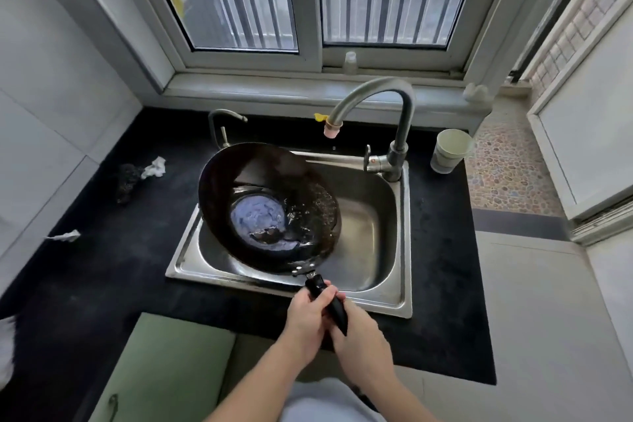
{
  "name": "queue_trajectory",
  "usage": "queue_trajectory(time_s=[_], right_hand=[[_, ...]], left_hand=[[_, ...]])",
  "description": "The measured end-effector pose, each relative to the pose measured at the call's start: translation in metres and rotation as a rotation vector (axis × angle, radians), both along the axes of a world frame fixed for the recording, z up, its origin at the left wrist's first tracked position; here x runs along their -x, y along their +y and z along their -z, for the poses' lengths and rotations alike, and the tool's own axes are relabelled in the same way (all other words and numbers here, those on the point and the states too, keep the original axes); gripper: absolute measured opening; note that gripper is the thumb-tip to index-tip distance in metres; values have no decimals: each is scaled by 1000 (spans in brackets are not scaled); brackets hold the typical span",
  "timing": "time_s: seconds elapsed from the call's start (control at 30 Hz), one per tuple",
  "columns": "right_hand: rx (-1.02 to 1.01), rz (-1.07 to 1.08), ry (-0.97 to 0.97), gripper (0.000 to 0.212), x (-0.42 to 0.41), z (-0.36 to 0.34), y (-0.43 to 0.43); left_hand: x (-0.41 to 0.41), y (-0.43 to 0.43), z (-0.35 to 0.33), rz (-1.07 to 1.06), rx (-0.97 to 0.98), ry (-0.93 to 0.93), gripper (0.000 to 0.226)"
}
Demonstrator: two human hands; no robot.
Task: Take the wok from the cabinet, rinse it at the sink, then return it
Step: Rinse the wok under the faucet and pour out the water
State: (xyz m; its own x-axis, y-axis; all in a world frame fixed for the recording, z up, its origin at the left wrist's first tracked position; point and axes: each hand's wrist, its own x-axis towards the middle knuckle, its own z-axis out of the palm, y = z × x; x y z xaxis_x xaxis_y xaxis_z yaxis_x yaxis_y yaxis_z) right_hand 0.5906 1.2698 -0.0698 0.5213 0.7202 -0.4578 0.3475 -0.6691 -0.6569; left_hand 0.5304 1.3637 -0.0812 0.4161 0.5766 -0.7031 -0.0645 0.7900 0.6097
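fingers (325, 295) of both hands are wrapped tight on the black handle (327, 301) of the wok (270, 205). the left hand (308, 315) grips the handle nearer to the pan, and the right hand (363, 336) grips the end of it, so the two hands touch each other. both bare forearms come from the bottom of the view.

the wok is dark and is tilted over the left part of the steel sink (376, 226), with its inside turned toward the person. the far rim of the wok reaches past the back edge of the sink, and the near side is low in the basin. on the flat bottom of the wok there is a pale, shiny patch, and small bright spots sit on the right wall of it; whether this is water one cannot tell.

the tall curved faucet (383, 106) stands at the back right corner of the sink, and its spout with a pink tip (331, 129) is above the wok's far right rim, apart from it. a smaller tap (222, 123) stands behind the wok on the left. the counter (102, 250) is black. a pale cup (450, 151) stands on it to the right of the faucet. crumpled white paper (156, 168) and a dark scrubber (128, 176) lie on the left side, well apart from the sink.
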Motion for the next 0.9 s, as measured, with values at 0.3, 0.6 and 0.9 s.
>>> queue_trajectory(time_s=[0.3, 0.6, 0.9], right_hand=[[-67, 3, 158, 50, -15, 10, -8], [-229, -23, 282, 48, -19, 18, -11], [-304, -17, 357, 17, -16, 14, -3]], left_hand=[[-12, -16, -3, -58, -59, 89, 7], [-5, -22, -7, -134, -87, 154, 4], [2, -8, -21, -219, 7, -67, 15]])
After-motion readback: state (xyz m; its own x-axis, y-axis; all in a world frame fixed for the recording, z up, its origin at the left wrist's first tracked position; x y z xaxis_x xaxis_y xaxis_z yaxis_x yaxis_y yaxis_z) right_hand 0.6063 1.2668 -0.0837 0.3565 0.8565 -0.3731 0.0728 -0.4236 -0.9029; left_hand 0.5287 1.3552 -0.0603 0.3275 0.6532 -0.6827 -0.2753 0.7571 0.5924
